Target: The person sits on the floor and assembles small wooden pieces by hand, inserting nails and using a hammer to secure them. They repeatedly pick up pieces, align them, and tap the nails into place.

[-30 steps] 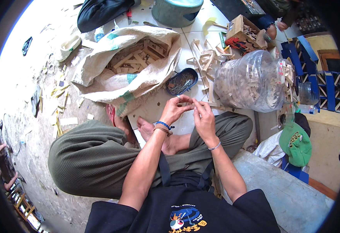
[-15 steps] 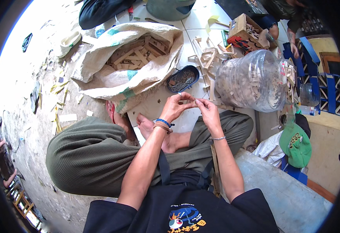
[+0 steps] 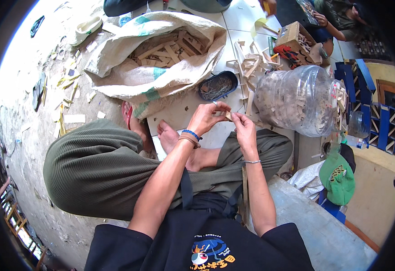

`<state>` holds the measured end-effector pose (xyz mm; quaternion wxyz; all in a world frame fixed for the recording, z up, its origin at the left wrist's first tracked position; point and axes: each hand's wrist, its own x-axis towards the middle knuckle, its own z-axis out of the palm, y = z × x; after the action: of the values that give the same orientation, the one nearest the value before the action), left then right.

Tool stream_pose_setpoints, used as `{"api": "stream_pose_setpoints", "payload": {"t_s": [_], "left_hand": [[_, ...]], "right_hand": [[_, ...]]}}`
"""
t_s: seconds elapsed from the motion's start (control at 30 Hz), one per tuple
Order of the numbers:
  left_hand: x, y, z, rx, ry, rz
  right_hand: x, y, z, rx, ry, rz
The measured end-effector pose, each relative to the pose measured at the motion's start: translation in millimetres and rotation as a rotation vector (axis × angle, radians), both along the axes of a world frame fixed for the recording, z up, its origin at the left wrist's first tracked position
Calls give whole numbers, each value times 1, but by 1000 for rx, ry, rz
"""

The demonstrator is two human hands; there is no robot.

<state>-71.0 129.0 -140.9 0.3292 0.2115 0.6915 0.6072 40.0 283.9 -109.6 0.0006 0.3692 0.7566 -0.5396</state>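
Note:
In front of my crossed legs both hands meet, fingers pinched together. My left hand (image 3: 205, 118), with a blue bracelet at the wrist, grips a small light wooden piece (image 3: 228, 116) at its fingertips. Against the same piece, my right hand (image 3: 244, 130) is closed in a pinch; something thin shows near its fingertips, too small to name. Just beyond the hands sits a dark blue oval tray (image 3: 234, 90) holding many thin metal nails (image 3: 216, 88). To its right, thin wooden strips joined into angled pieces (image 3: 250, 67) lie in a loose pile on the tiles.
An open white woven sack (image 3: 116, 67) of wooden offcuts stands beyond my left knee. A big clear plastic jug (image 3: 292, 99) with wooden pieces lies at right, near a wooden box (image 3: 289, 36) and a green cap (image 3: 337, 178). Another person (image 3: 337, 20) sits at far right.
My view has shifted slightly. The wooden piece now shows between my fingertips, and my hands stand a little further apart. Another person's hand has appeared at the top edge.

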Motion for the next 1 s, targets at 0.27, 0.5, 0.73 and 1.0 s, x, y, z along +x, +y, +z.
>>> {"api": "stream_pose_setpoints", "payload": {"t_s": [0.27,0.5,0.73,1.0], "left_hand": [[0,-1,3,32,-40,32],[1,0,0,54,-57,29],[1,-1,2,40,-64,21],[2,1,0,60,-62,34]], "right_hand": [[2,-2,-2,-26,-13,-37],[3,3,-4,-29,-8,-11],[4,3,-3,12,-54,0],[1,4,-1,67,-69,38]]}}
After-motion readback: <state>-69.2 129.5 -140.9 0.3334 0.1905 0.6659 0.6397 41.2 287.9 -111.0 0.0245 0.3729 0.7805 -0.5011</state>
